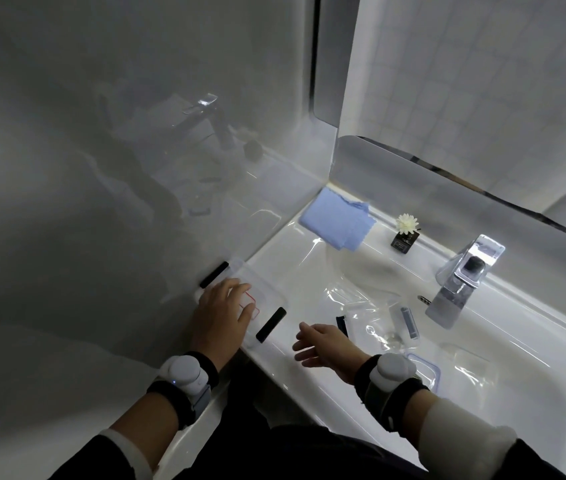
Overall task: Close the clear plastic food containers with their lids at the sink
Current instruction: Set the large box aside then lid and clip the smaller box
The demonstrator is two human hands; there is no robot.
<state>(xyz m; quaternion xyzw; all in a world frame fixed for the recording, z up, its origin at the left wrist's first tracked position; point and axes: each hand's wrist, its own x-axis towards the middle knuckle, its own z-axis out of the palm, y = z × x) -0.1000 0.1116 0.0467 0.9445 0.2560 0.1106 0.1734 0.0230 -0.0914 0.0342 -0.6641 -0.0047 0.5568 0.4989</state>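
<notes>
A clear container with a lid and black clips [267, 299] sits on the sink's left ledge against the wall. My left hand [221, 315] lies flat on its lid, fingers spread. My right hand [323, 344] hovers open over the basin's front edge, holding nothing. In the basin lies another clear container [375, 317] with a dark blue clip, beside a lid with a grey-blue clip [407, 322]. A blue-rimmed lid [428, 370] lies partly hidden behind my right wrist. One more clear container [468, 362] rests in the basin to the right.
A chrome faucet [461, 282] stands at the basin's back edge. A folded blue cloth [338, 220] lies in the back corner, with a small white flower in a black pot [404, 233] beside it. A glossy wall runs along the left; a mirror hangs behind.
</notes>
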